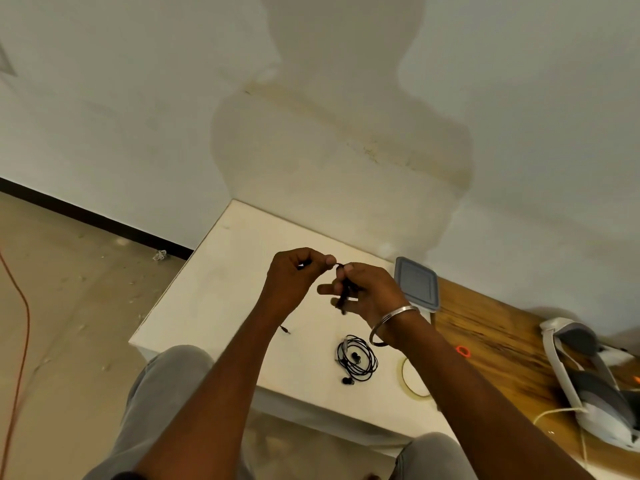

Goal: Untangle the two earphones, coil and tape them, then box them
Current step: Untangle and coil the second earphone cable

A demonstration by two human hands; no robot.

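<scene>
Above the white table [214,299], my left hand [294,277] and my right hand [363,292] hold one black earphone cord [344,289] between them. The right hand has the cord wound around its fingers. The left hand pinches the cord's end near the right fingertips. The cord's jack plug [284,329] hangs low by my left wrist. A second black earphone [356,362] lies coiled on the table below my right wrist, its earbuds beside the loops. A roll of clear tape [410,382] lies flat to the coil's right, partly under my right forearm.
A grey lidded box [417,284] stands at the table's back right edge. A wooden desk [491,327] to the right carries a white headset [585,379] and a small orange ring [462,350]. An orange cable [24,323] runs along the floor at left.
</scene>
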